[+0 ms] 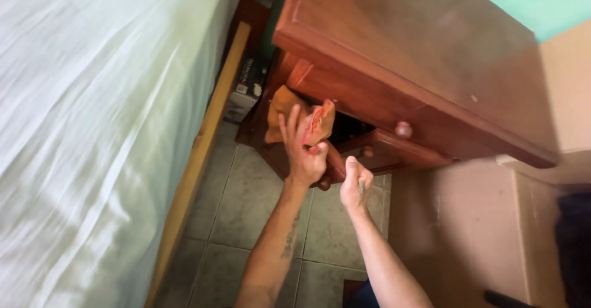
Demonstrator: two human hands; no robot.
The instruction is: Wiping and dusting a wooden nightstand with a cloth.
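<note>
Orange cloth (319, 123) is the thing in hand now: I see it bunched at the open front of the wooden nightstand (418, 43), just under the top edge of this furniture. My left hand (301, 151) has the fingers closed around the lower part of the cloth, with two fingers stretched upward beside it. A second, more yellow piece of fabric (280, 108) lies behind the hand, inside the same opening, and it seems to touch the orange one.

My right hand (356, 185) is lower and a little to the right, near the lower drawer (394, 151), which is pulled out. The fingers are curled into a loose fist. Something thin and dark shows at the palm, but the picture is blurred there and I cannot tell if the hand really holds it.

A round knob (403, 129) sits on the drawer front above. On the left is a bed with a pale sheet (92, 117) and a wooden frame (197, 160). Between bed and nightstand a small box (245, 89) stands on the tiled floor (246, 209).
</note>
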